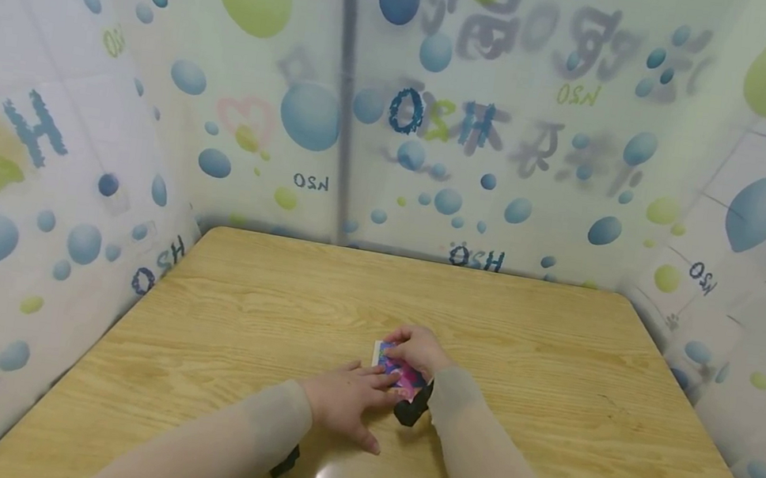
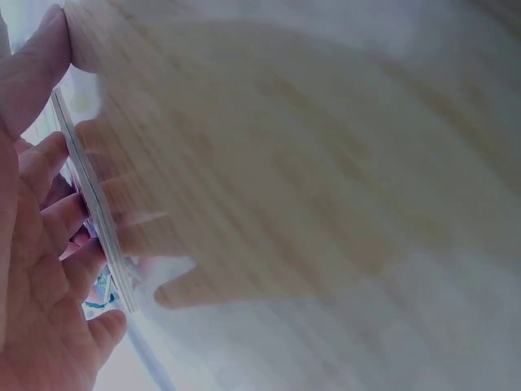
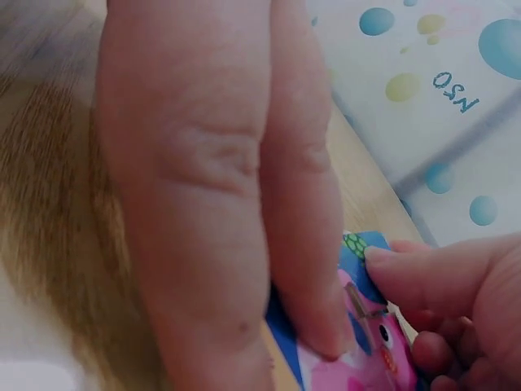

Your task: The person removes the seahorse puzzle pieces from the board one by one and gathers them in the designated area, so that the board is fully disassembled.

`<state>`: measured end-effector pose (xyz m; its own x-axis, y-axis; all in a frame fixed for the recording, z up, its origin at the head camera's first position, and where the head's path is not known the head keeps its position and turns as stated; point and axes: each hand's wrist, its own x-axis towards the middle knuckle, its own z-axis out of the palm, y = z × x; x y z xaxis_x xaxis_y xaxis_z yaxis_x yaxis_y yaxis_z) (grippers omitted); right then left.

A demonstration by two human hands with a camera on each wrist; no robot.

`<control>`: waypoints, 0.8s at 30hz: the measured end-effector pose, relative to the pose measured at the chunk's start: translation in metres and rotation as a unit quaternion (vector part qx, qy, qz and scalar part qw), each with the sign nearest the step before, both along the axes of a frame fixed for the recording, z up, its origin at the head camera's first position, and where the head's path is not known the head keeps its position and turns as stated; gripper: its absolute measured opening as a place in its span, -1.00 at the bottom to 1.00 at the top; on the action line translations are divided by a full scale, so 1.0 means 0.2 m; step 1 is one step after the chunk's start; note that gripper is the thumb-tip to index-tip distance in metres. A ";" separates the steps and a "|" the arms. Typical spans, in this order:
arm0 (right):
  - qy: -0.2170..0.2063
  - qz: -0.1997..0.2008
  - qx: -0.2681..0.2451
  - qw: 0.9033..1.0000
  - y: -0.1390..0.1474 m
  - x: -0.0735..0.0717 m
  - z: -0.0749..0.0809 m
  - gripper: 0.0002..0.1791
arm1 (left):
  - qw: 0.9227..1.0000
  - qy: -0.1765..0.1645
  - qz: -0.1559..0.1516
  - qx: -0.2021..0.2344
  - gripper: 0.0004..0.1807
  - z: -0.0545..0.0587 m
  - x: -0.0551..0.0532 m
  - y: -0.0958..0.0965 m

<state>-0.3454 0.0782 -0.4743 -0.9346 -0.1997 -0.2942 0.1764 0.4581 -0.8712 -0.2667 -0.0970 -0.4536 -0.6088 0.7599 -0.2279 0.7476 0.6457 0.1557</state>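
A small picture booklet (image 1: 407,381) with a blue and pink cartoon cover lies on the wooden table in front of me. My left hand (image 1: 347,398) rests over its near left part, fingers spread and fairly straight on the cover. The left wrist view shows the layered page edges (image 2: 96,208) under those fingertips. At the far edge, my right hand (image 1: 418,349) pinches the booklet. In the right wrist view its thumb (image 3: 440,273) presses the cover corner by a green pattern, with curled fingers beneath. Two left-hand fingers fill the foreground there and hide part of the cover.
The light wood table (image 1: 262,288) extends around both hands. Printed curtain-like walls (image 1: 553,196) with blue and green spots enclose its back and sides. Black wrist straps (image 1: 412,408) sit close to the tabletop.
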 end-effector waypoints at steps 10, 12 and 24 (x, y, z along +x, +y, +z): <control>0.002 -0.002 -0.009 1.000 0.00 -0.01 0.00 -0.85 | 1.000 -0.002 0.002 -0.002 -0.09 -0.01 0.00 0.00; 0.004 0.002 -0.014 1.000 0.01 -0.01 0.00 -0.85 | 1.000 -0.002 0.002 -0.001 -0.09 0.00 0.00 0.00; -0.011 0.012 -0.003 1.000 0.04 -0.02 0.01 -0.81 | 1.000 -0.011 0.003 -0.006 -0.11 0.00 0.00 0.00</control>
